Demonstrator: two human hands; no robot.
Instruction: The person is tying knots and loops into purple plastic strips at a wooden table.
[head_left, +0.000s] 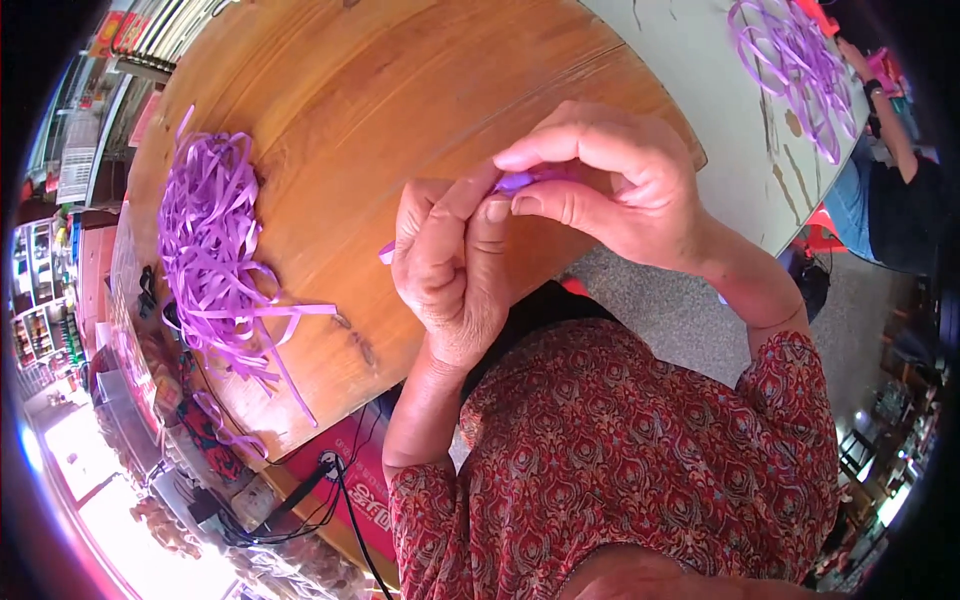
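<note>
Over the wooden table, both of my hands meet fingertip to fingertip around a small piece of purple ribbon [515, 182]. My left hand [445, 260] is closed, its thumb and forefinger pinching the ribbon from the left. A short purple end [386, 253] pokes out on the far side of that fist. From the right, my right hand [625, 180] grips the same piece between curved forefinger and thumb. Fingers cover most of the ribbon, so I cannot tell whether it is folded or knotted. A loose pile of purple ribbons [210, 230] lies to the left, several strands trailing toward me.
The round wooden table [340, 120] adjoins a white stained table [690, 50] bearing another tangle of purple ribbons [795, 75]. Another person's arm [895, 130] is beside it. Below the left edge are a red box [345, 475] and black cables [300, 530].
</note>
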